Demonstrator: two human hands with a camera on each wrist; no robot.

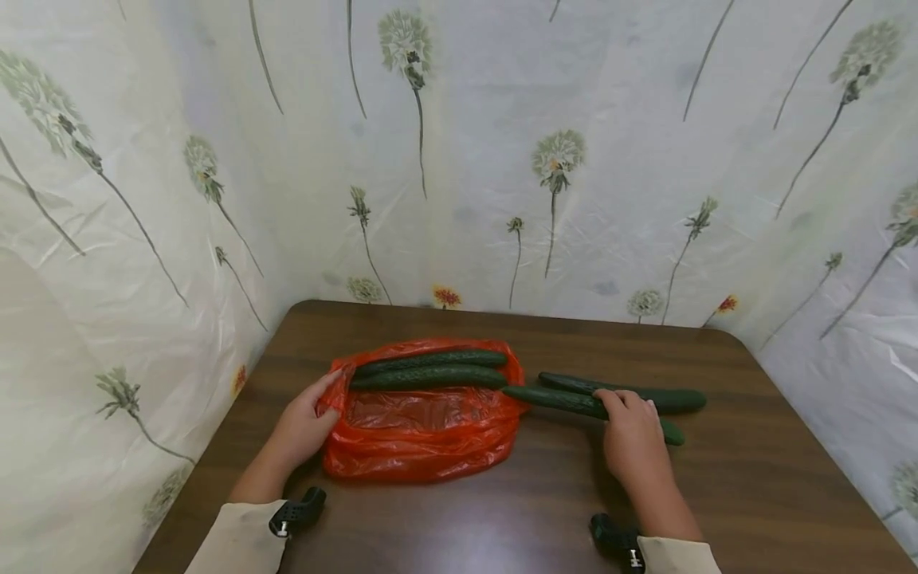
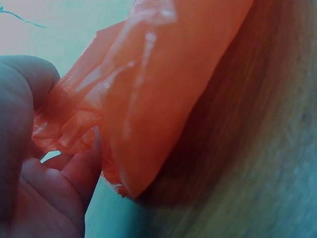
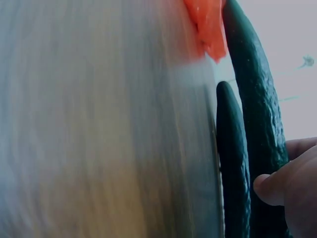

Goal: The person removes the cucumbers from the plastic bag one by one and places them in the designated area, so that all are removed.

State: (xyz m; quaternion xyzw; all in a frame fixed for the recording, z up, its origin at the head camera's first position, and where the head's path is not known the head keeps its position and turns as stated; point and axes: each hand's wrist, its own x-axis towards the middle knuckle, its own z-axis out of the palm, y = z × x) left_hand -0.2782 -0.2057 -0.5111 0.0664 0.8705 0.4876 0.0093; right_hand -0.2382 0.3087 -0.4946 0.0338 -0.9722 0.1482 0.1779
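A red plastic bag lies with its mouth open on the table. Inside it, side by side, are two dark green cucumbers, a front one and a back one. My left hand pinches the bag's left rim; the left wrist view shows the gathered plastic between thumb and fingers. To the right, my right hand grips a cucumber around its middle, its tip at the bag's right rim. Another cucumber lies just behind it on the table, also seen as the lower cucumber in the right wrist view.
The brown wooden table has rounded far corners. Behind it and along both sides hangs a pale covering printed with dandelions. A black wrist device is on the left wrist, and another device is on the right.
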